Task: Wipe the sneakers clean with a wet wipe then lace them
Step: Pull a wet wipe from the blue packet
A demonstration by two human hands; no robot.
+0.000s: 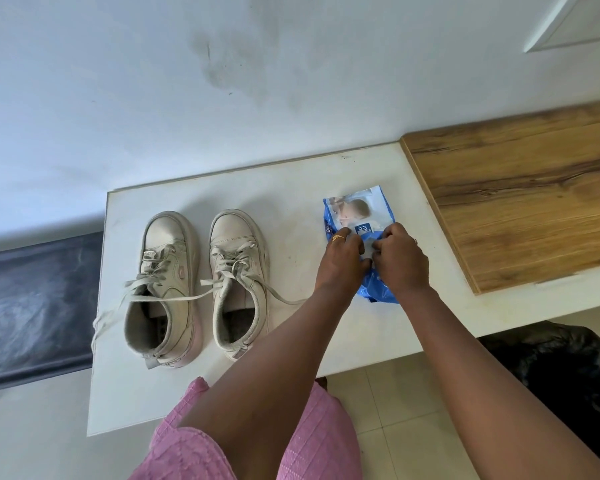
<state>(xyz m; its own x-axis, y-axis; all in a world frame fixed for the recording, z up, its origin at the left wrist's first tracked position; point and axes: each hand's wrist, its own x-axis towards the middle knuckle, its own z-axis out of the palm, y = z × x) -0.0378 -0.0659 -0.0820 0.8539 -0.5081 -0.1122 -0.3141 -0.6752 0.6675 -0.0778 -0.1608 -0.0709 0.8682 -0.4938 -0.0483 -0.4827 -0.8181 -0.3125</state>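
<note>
Blue wipes pack (pixel 361 211), lettering (pixel 363 230) illegible

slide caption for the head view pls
Left hand and right hand pinch at a blue wet wipe pack on the white table; two beige sneakers with loose laces stand beside it.

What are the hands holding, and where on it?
The left hand and right hand both pinch the blue plastic wet-wipe packet at its middle top face.

A white table (pixel 291 195) meets a wooden board (pixel 516 195) on its right, a black bag (pixel 568 368) below, a smudged wall (pixel 222 64) behind.
</note>
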